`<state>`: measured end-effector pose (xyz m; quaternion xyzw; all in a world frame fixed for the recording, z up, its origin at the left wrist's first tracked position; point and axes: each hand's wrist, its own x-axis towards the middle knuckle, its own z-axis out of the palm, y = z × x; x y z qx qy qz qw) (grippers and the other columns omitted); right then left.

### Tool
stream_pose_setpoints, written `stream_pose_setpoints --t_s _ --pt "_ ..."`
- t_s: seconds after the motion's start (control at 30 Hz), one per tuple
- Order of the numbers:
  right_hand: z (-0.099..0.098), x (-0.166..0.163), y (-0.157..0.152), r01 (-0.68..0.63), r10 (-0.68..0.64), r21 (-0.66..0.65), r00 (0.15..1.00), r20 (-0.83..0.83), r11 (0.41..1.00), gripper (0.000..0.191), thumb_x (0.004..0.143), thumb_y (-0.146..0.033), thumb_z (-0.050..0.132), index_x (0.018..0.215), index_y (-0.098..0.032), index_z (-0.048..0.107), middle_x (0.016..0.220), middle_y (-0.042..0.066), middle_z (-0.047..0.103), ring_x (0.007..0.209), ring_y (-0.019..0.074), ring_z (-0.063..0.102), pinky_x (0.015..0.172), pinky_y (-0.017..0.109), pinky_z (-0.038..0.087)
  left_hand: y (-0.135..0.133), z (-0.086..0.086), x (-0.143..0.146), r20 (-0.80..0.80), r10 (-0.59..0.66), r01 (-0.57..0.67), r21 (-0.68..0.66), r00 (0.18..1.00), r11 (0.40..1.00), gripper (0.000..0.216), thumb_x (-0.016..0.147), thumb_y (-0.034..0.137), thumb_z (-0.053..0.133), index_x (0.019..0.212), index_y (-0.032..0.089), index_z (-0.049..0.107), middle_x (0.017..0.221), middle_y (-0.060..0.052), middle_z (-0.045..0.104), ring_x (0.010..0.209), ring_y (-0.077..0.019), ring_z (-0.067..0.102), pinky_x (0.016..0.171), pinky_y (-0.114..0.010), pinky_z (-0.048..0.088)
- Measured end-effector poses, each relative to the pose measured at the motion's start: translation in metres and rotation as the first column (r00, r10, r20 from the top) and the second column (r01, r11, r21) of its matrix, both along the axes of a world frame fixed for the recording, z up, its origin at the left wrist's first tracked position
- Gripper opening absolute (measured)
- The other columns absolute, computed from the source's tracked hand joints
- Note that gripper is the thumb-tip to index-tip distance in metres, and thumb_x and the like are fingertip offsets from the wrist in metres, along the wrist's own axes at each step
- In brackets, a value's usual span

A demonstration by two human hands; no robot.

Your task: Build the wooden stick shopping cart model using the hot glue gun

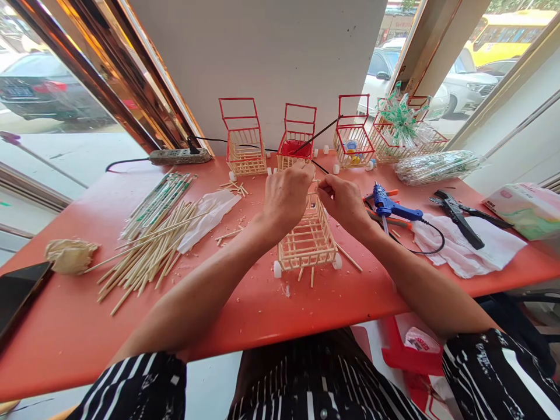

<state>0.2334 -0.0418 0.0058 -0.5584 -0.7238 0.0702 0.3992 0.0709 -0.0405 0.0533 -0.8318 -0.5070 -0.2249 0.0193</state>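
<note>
A small cart of thin wooden sticks (pixel 308 254) stands on white wheels in front of me, its lattice body pale and unpainted. My left hand (pixel 286 195) is over the cart's far left side, fingers bent together and their tips mostly hidden. Close by on the right, my right hand (pixel 343 201) pinches at the cart's far end; whatever is between thumb and finger is too small to make out. Right of that hand lies a blue glue gun (pixel 389 204) with its cord looping forward.
Behind stand several carts with red handles, one a cart with a red lining (pixel 295 149). Loose wooden sticks (pixel 149 251) and wrapped sticks (pixel 160 204) lie left, near a power strip (pixel 179 156). Black-handled pliers (pixel 459 219) rest on white cloth (pixel 494 254) at right.
</note>
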Motion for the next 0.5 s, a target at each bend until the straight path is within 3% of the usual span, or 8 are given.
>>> stream_pose_setpoints --t_s 0.33,0.5 --pt "-0.002 0.002 0.000 -0.007 0.007 -0.005 1.000 -0.004 1.000 0.012 0.087 -0.016 0.056 0.078 -0.022 0.060 0.075 0.003 0.070 0.067 0.0167 0.057 0.070 0.030 0.041 0.001 -0.003 0.001 -0.027 0.000 0.000 0.000 1.000 1.000 0.026 0.100 0.012 0.050 0.102 0.020 0.074 0.109 -0.013 0.079 0.088 -0.0278 0.072 0.071 -0.036 0.048" --pt "-0.003 0.005 0.002 -0.004 0.003 -0.028 1.000 -0.025 1.000 0.008 0.088 -0.019 0.060 0.081 -0.022 0.063 0.078 0.003 0.073 0.069 0.0168 0.058 0.070 0.029 0.042 0.003 0.016 -0.013 0.085 -0.004 0.005 -0.003 0.996 1.000 0.028 0.103 0.018 0.052 0.109 0.025 0.079 0.113 -0.009 0.080 0.099 -0.0278 0.073 0.082 -0.038 0.051"
